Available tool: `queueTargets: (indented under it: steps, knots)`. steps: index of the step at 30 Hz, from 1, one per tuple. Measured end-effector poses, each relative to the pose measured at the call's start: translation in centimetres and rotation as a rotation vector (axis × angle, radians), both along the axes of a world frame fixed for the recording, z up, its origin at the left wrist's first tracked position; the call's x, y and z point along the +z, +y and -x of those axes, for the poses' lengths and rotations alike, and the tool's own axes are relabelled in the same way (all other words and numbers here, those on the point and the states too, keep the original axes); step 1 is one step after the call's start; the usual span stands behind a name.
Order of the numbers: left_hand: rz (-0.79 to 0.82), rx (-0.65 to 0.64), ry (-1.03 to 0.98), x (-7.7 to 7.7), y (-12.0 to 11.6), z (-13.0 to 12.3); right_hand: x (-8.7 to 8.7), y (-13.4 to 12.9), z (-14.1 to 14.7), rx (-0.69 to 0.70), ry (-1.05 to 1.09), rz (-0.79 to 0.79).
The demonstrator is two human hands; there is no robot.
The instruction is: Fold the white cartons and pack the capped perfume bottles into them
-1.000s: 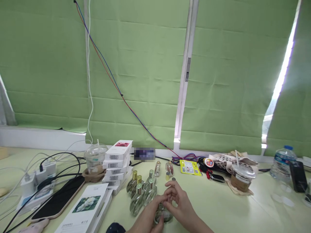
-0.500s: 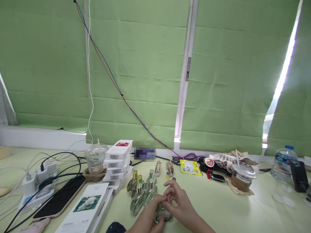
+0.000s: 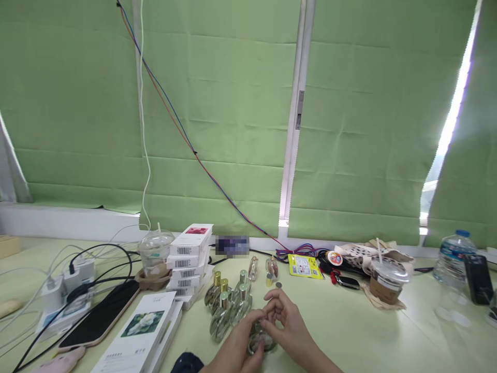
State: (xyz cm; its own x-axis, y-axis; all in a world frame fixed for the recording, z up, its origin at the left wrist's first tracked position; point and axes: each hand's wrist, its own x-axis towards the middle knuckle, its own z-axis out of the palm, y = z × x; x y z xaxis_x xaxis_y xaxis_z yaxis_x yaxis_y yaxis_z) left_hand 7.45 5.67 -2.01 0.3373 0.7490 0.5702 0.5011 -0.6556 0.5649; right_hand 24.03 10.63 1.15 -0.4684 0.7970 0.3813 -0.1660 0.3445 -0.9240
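In the head view, the left hand (image 3: pixel 240 339) is slanting up and right from the counter's (image 3: pixel 361 331) near edge, its fingers gripping a clear glass bottle (image 3: pixel 263 344). The right hand (image 3: pixel 286 322) is slanting up and left, holding its fingers bent, thumb and fingertips meeting at the bottle's top; whether they are pinching anything cannot be told. The bottle is sitting between both hands by the near edge, while several capped bottles (image 3: pixel 219 325) are standing just beyond the left hand.
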Motion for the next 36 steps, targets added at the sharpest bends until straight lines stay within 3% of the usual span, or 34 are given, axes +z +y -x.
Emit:
queueTargets:
  steps: [14,21,25,27,31,33,36]
  knots:
    - [0.033,0.013,-0.041,0.5,-0.2,-0.2,0.6,-0.3,-0.1,-0.029,-0.07,-0.086]
    - [0.045,-0.013,-0.027,1.6,-0.5,-0.7,0.6,-0.4,-0.2,-0.025,-0.079,-0.075]
    - [0.0,0.026,-0.001,0.9,-0.3,-0.4,0.6,0.2,-0.7,0.009,-0.038,-0.088]
    - [-0.023,0.071,0.023,0.2,0.0,-0.1,0.6,1.2,-1.5,-0.08,-0.015,-0.092]
    - [-0.029,0.113,0.035,-0.5,0.1,0.2,0.3,3.9,-3.6,-0.426,-0.16,-0.111]
    - [-0.021,0.122,0.025,-0.4,0.1,0.1,-0.3,5.0,-4.5,-0.468,-0.232,-0.107]
    - [-0.025,0.139,0.012,-0.1,0.0,-0.1,-1.8,5.7,-4.9,-0.397,-0.311,-0.098]
